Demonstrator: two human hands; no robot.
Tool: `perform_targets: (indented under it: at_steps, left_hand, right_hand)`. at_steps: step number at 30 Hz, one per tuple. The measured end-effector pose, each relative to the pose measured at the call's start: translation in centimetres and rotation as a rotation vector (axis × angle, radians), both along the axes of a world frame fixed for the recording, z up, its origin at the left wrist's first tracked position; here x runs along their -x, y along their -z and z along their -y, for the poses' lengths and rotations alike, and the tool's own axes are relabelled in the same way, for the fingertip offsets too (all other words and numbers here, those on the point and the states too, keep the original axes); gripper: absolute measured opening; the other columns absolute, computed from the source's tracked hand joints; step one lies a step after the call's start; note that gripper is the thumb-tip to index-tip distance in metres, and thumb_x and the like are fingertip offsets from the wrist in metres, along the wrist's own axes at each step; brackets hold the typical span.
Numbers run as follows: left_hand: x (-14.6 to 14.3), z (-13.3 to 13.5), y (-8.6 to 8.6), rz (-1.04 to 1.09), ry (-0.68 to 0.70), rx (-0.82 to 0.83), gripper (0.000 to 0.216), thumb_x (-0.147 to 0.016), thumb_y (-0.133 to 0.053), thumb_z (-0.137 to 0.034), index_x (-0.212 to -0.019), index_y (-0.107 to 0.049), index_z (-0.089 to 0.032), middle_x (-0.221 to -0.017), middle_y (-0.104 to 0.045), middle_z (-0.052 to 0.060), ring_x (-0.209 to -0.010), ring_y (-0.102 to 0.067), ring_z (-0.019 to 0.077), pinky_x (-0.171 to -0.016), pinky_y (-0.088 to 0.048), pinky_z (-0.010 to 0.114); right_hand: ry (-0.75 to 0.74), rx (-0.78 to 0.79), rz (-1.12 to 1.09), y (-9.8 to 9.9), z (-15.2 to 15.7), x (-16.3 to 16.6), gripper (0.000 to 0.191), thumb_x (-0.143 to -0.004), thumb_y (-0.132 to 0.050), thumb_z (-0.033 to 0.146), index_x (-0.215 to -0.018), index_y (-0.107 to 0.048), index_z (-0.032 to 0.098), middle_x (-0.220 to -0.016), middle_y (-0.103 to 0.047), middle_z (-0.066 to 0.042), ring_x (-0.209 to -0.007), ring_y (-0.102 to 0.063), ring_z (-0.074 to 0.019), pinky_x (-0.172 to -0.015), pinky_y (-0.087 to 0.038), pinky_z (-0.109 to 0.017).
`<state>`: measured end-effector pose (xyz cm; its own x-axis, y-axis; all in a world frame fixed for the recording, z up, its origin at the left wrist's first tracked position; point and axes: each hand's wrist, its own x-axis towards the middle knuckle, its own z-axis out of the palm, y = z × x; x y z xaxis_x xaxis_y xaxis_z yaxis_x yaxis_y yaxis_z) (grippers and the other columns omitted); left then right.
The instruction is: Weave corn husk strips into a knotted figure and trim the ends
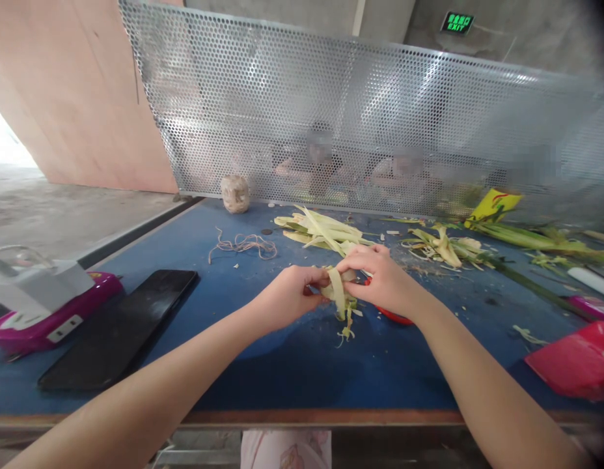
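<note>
Above the middle of the blue table, my left hand [295,293] and my right hand [377,277] are closed on a pale green-yellow leaf strip [338,294]. The strip looks like corn husk and curls downward between my fingertips. Frayed shreds [348,326] hang below it. Red handles [397,316], perhaps of scissors, show partly beneath my right hand; the rest is hidden. Just beyond my hands lies a pile of pale husk leaves [326,229].
On the left are a black phone [121,329] and a purple-and-white power strip [53,326] with a white plug. Tangled string [246,245] and a wrapped roll [235,194] lie farther back. Leaf scraps [448,247] and a red packet [575,361] are rightward. A perforated metal screen [282,85] borders the back.
</note>
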<state>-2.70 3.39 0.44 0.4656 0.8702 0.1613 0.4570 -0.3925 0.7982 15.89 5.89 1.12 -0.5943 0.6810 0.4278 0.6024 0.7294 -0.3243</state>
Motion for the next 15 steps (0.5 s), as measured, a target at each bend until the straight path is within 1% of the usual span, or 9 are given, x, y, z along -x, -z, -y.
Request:
perform_targets:
  at_steps: [3, 5, 7, 10, 15]
  left_hand:
    - [-0.09, -0.04, 0.1, 0.119, 0.02, 0.052, 0.036, -0.067, -0.05, -0.005, -0.098, -0.066, -0.016, -0.085, -0.069, 0.002, -0.081, -0.06, 0.0179, -0.069, -0.046, 0.026]
    - [-0.13, -0.1, 0.12, 0.206, 0.036, 0.099, 0.043, -0.068, -0.049, -0.004, -0.107, -0.063, -0.017, -0.09, -0.069, 0.003, -0.087, -0.06, 0.019, -0.073, -0.047, 0.027]
    - [-0.12, -0.17, 0.12, 0.258, 0.03, 0.144, 0.048, -0.068, -0.05, -0.003, -0.112, -0.06, -0.018, -0.09, -0.07, 0.003, -0.084, -0.062, 0.0187, -0.071, -0.048, 0.027]
    - [-0.05, -0.24, 0.18, 0.321, 0.029, 0.184, 0.052, -0.066, -0.053, -0.003, -0.116, -0.057, -0.018, -0.09, -0.07, 0.004, -0.083, -0.063, 0.0183, -0.07, -0.049, 0.027]
    - [-0.02, -0.19, 0.31, 0.326, 0.005, 0.145, 0.048, -0.067, -0.056, -0.007, -0.114, -0.059, -0.019, -0.096, -0.069, 0.005, -0.088, -0.062, 0.0201, -0.076, -0.05, 0.03]
  right_hand:
    - [0.01, -0.022, 0.0, 0.12, -0.1, -0.11, 0.008, -0.072, -0.06, 0.022, -0.079, -0.062, 0.025, -0.074, -0.058, 0.001, -0.078, -0.053, -0.0179, -0.084, -0.024, -0.04]
    - [0.02, -0.014, 0.001, 0.13, -0.16, -0.15, 0.007, -0.072, -0.06, 0.023, -0.079, -0.062, 0.025, -0.071, -0.057, 0.001, -0.077, -0.052, -0.0176, -0.084, -0.026, -0.04]
    - [0.031, 0.005, -0.004, 0.07, -0.19, -0.16, 0.006, -0.073, -0.059, 0.024, -0.079, -0.062, 0.024, -0.069, -0.057, 0.001, -0.075, -0.052, -0.0174, -0.082, -0.028, -0.039]
    - [0.054, 0.024, -0.031, -0.05, -0.14, -0.09, 0.005, -0.073, -0.059, 0.025, -0.078, -0.062, 0.024, -0.073, -0.059, 0.0, -0.077, -0.053, -0.018, -0.081, -0.029, -0.039]
    - [0.064, 0.017, -0.062, -0.07, 0.1, 0.22, 0.003, -0.072, -0.059, 0.022, -0.073, -0.06, 0.024, -0.075, -0.06, 0.0, -0.088, -0.053, -0.021, -0.084, -0.027, -0.042]
